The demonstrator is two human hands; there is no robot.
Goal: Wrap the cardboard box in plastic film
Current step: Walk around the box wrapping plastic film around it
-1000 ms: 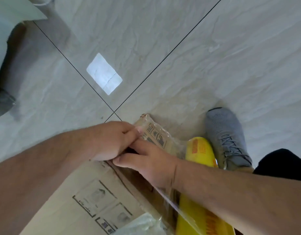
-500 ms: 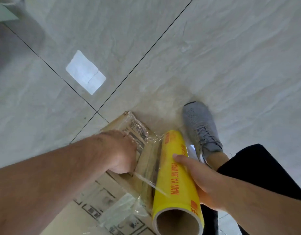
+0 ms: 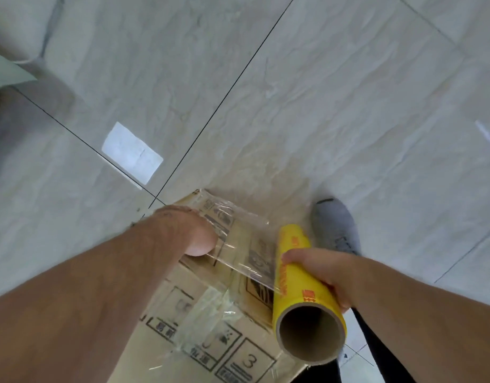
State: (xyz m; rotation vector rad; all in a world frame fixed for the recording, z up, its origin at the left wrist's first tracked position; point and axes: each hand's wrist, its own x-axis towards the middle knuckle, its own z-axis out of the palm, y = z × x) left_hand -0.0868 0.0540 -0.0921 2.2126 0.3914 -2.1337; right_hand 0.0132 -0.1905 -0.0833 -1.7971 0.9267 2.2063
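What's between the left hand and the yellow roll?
In the head view, a taut sheet of clear plastic film spans from the left hand to the yellow roll, over the cardboard box.

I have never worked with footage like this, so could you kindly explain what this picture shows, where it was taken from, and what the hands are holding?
There is no machine here: a person works with bare hands, and a camera worn on their head looks down at the floor. On the pale tiled floor stands a cardboard box printed with handling symbols. The right hand grips a yellow roll of plastic film, its hollow cardboard core facing the camera. A clear sheet of film stretches from the roll across the box's far corner, where the left hand presses it against the box. A grey shoe shows beside the roll, and a bright patch of light lies on the tiles.
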